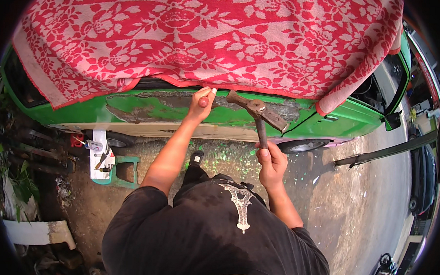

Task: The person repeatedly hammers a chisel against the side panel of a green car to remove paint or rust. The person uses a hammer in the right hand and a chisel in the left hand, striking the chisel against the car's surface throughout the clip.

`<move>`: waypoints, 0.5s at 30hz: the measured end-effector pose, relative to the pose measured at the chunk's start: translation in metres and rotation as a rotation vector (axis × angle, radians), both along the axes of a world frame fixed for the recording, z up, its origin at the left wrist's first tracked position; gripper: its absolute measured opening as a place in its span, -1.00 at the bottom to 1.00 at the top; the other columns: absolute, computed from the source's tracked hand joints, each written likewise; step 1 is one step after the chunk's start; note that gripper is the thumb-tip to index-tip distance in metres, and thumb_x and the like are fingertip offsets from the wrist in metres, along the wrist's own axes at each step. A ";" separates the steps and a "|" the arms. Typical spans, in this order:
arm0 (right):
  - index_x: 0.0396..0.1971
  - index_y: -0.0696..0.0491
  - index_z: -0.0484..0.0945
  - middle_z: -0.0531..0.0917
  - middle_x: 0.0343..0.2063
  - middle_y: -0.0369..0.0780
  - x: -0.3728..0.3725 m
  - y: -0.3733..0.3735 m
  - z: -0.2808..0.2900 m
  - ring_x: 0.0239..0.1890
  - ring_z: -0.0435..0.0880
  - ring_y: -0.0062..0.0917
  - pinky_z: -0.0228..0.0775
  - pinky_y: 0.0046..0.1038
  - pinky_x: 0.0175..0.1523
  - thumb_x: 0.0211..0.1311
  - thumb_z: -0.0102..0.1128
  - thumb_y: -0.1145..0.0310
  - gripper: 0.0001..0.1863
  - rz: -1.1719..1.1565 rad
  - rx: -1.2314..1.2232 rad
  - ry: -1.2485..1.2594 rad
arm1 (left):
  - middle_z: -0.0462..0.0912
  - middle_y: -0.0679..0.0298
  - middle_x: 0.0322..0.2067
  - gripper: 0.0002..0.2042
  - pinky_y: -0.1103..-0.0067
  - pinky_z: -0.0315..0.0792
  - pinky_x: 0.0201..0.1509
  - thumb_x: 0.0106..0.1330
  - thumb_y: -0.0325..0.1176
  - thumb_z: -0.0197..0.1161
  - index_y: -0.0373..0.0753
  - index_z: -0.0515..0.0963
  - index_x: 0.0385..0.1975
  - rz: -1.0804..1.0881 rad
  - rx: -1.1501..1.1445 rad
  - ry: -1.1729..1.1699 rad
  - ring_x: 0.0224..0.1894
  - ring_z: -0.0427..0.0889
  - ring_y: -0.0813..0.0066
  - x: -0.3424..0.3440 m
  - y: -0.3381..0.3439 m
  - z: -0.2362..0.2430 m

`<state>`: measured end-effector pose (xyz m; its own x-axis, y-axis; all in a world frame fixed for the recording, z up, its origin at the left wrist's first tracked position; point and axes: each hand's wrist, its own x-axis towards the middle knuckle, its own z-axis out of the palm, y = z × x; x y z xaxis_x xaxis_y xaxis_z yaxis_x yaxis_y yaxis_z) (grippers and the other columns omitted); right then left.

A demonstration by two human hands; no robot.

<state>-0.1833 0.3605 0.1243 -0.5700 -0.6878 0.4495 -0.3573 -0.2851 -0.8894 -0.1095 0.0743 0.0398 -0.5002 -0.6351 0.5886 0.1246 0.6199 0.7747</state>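
My right hand (274,164) grips the handle of a hammer (263,115), its rusty metal head raised in front of the car's side. Closed round a tool with a rounded red handle end (203,102), my left hand (200,107) is up against the car just below the cloth's edge. The rest of that tool is hidden, so I cannot tell its kind. Green paint on the car body (225,119) is stripped in a long patch, showing grey and brown beneath. A red and pale flowered cloth (185,37) drapes over the roof and windows.
A green plastic stool (125,172) stands at the left with a white sheet and small tools on it. Green paint flakes (224,162) litter the ground. A slanting post (386,149) and a dark parked car (423,173) are at the right.
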 end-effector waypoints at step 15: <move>-0.20 0.17 0.60 0.42 -0.68 -0.36 -0.018 0.003 -0.061 -0.58 0.37 -0.71 0.25 -0.55 -0.46 0.40 0.13 0.20 -0.70 -0.172 0.298 -0.054 | 0.31 0.17 -0.60 -0.73 0.45 0.27 -0.40 0.33 -0.48 0.19 -0.40 0.32 -0.58 0.000 -0.031 -0.072 -0.53 0.29 0.30 0.009 0.014 -0.003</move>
